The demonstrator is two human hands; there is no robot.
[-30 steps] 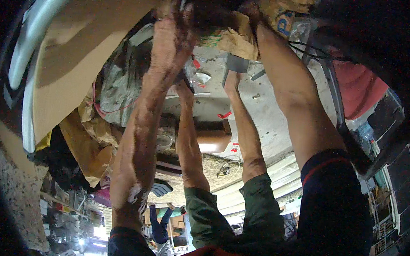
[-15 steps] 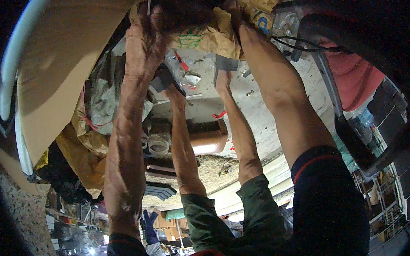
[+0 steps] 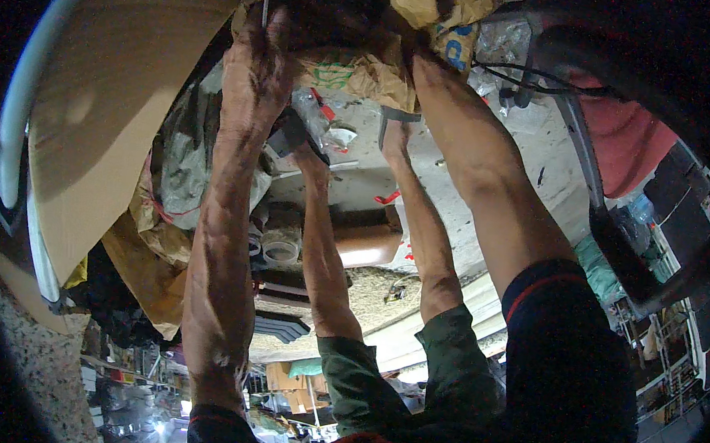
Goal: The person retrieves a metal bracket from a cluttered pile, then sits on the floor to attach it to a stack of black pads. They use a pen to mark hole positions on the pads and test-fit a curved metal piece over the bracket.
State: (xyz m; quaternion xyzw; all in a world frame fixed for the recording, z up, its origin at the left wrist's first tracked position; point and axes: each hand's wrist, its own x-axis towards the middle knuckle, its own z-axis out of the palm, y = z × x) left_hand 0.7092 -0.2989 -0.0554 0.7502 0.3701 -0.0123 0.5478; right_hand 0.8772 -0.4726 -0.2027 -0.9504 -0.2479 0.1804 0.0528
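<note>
My left hand (image 3: pixel 254 79) is raised at the top left of the picture, its fingers closed at the edge of a crumpled brown paper sack (image 3: pixel 373 79) with green and blue print. A thin pale stick (image 3: pixel 265 5) stands up by these fingertips; whether the hand holds it as well is unclear. On the sack's other side my right hand (image 3: pixel 407 37) reaches into deep shadow, its fingers hidden among the paper folds. Between the two hands the sack's dark mouth (image 3: pixel 336 23) faces me, and its contents cannot be made out.
A large cardboard sheet (image 3: pixel 107 114) rises at the left, beside a grey plastic bag (image 3: pixel 186 160). Below lie a roll of clear tape (image 3: pixel 280 249), a brown box (image 3: pixel 367 243) and my sandalled feet (image 3: pixel 295 139). Black cables (image 3: pixel 538 74) and a red cloth (image 3: pixel 620 141) are at the right.
The brown paper at the top right has shifted and folded differently near my right hand. My left hand keeps its place on the sack, and the view has tilted slightly.
</note>
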